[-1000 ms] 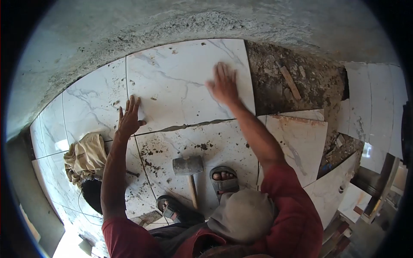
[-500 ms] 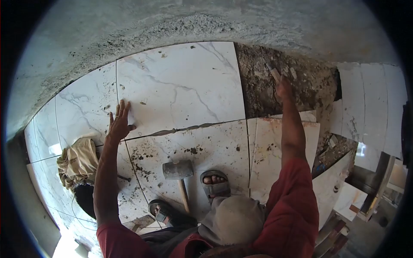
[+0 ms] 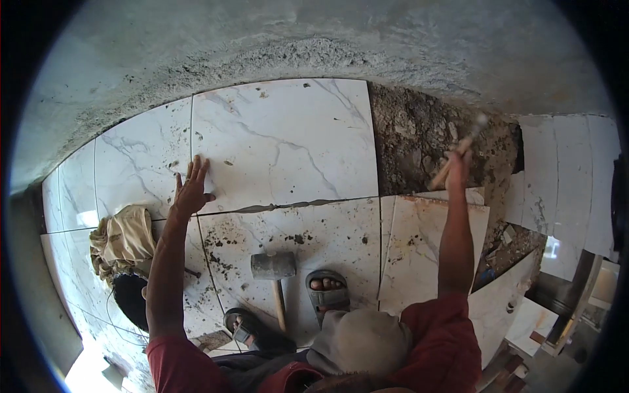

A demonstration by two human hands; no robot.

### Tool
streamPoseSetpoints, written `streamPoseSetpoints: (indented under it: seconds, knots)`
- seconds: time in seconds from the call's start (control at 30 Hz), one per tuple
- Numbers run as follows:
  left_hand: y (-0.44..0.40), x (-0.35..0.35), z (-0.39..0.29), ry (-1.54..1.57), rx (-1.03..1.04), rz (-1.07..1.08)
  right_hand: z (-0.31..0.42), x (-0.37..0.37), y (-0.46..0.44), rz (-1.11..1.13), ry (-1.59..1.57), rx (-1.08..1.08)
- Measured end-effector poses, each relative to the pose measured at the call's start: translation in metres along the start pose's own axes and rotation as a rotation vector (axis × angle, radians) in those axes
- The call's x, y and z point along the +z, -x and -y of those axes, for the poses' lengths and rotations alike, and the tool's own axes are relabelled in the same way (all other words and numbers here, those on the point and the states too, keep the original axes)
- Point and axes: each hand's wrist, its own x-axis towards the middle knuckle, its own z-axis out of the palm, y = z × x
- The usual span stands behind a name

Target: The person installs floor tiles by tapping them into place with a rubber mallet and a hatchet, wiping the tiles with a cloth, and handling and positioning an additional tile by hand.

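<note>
My left hand [image 3: 192, 188] rests with spread fingers at the seam between two white marbled floor tiles, nearest the large tile [image 3: 288, 144]. In my right hand [image 3: 460, 164] is a wooden-handled tool [image 3: 443, 175], its handle showing on both sides of my fist. The tool's grey far end is blurred, so its shape is unclear. It is over the rough strip of dirt and mortar [image 3: 409, 141] to the right of the large tile. Grey mortar [image 3: 255, 209] shows along that tile's near edge.
A rubber mallet [image 3: 274, 266] lies by my sandalled feet. A tan cloth [image 3: 124, 236] and a black container [image 3: 130, 301] are at left. Loose tile pieces [image 3: 426, 249] lie under my right arm. A rough plaster wall [image 3: 295, 39] borders the far side.
My right hand has moved right and slightly nearer, and the tool now points to the far right instead of the far left. My left hand stays at the seam. The view has shifted slightly.
</note>
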Motion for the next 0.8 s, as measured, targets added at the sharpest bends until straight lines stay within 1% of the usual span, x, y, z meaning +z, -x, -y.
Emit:
streamPoseSetpoints:
  seconds: [0.03, 0.07, 0.13, 0.2, 0.23, 0.3, 0.33, 0.4, 0.47, 0.5, 0.57, 0.6, 0.63, 0.7, 0.77, 0.8]
  knots:
    - [0.002, 0.000, -0.002, -0.003, -0.005, 0.028, 0.028, -0.003, 0.014, -0.002, -0.392, 0.152]
    - [0.006, 0.003, -0.003, -0.010, 0.001, 0.041, 0.035, -0.009, 0.012, -0.010, -0.387, 0.166]
    - [0.003, 0.000, -0.005, -0.014, -0.007, 0.029, 0.056, -0.005, -0.014, -0.080, -0.692, 0.235]
    - [0.003, -0.003, -0.007, -0.007, -0.019, 0.057, 0.086, -0.003, -0.029, -0.162, -0.901, 0.077]
    - [0.003, -0.002, -0.006, 0.000, -0.015, 0.051, 0.106, -0.007, -0.033, -0.163, -0.903, 0.078]
    - [0.003, -0.002, -0.006, 0.004, -0.011, 0.042, 0.145, -0.014, -0.040, -0.167, -0.844, -0.206]
    - [0.003, -0.002, -0.007, 0.010, -0.015, 0.038, 0.157, -0.011, -0.039, -0.166, -0.847, -0.208]
    - [0.002, 0.000, -0.006, 0.018, -0.028, 0.041, 0.169, 0.000, -0.029, -0.281, -0.725, -0.311]
    - [0.002, 0.002, -0.004, 0.035, 0.002, 0.013, 0.141, 0.018, -0.024, -0.176, -0.596, -0.158]
    - [0.001, 0.001, -0.004, 0.034, -0.006, 0.012, 0.081, 0.050, -0.033, -0.084, -0.615, -0.214]
    - [0.002, 0.000, -0.007, 0.021, -0.007, 0.021, 0.011, 0.118, -0.018, 0.036, -0.575, -0.097]
    - [0.000, 0.000, -0.009, 0.019, -0.001, 0.018, 0.011, 0.150, 0.005, 0.056, -0.517, 0.074]
    - [-0.003, 0.000, -0.008, 0.016, -0.005, 0.009, 0.023, 0.143, 0.002, 0.049, -0.523, 0.071]
    - [0.008, 0.002, -0.005, 0.009, -0.014, 0.021, 0.059, 0.118, 0.009, 0.104, -0.601, 0.190]
    - [0.002, -0.001, -0.005, 0.027, -0.002, 0.025, 0.054, 0.088, -0.015, 0.046, -0.689, -0.002]
    - [0.005, 0.002, -0.004, 0.025, -0.008, 0.043, 0.071, 0.072, -0.016, -0.026, -0.699, -0.101]
